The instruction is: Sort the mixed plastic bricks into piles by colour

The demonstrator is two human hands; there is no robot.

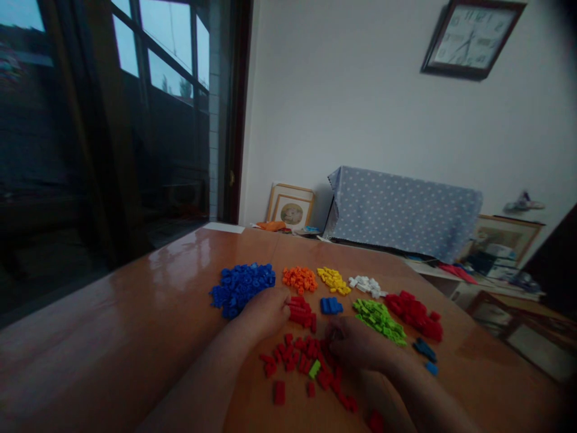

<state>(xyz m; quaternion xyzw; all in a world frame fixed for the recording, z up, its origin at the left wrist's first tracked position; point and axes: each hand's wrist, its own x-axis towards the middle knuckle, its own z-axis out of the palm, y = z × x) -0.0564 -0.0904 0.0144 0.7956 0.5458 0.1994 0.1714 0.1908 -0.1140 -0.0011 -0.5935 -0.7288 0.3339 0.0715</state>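
Observation:
My left hand [267,310] reaches in beside a small group of red bricks [300,313], its fingertips at their left edge; whether it grips one is unclear. Over the right side of the scattered red bricks [293,352] is my right hand [345,341], fingers curled down, with whatever they hold hidden in shadow. One green brick [314,368] lies among the scattered red ones. A blue block [331,305] sits between the hands, farther back. To the right of it is a light green pile [380,320].
Along the back are piles of blue [246,285], orange [300,279], yellow [333,280] and white bricks [366,285]. A red pile [415,314] and dark blue pieces [424,349] lie at the right. The wooden table [148,313] extends left towards glass doors.

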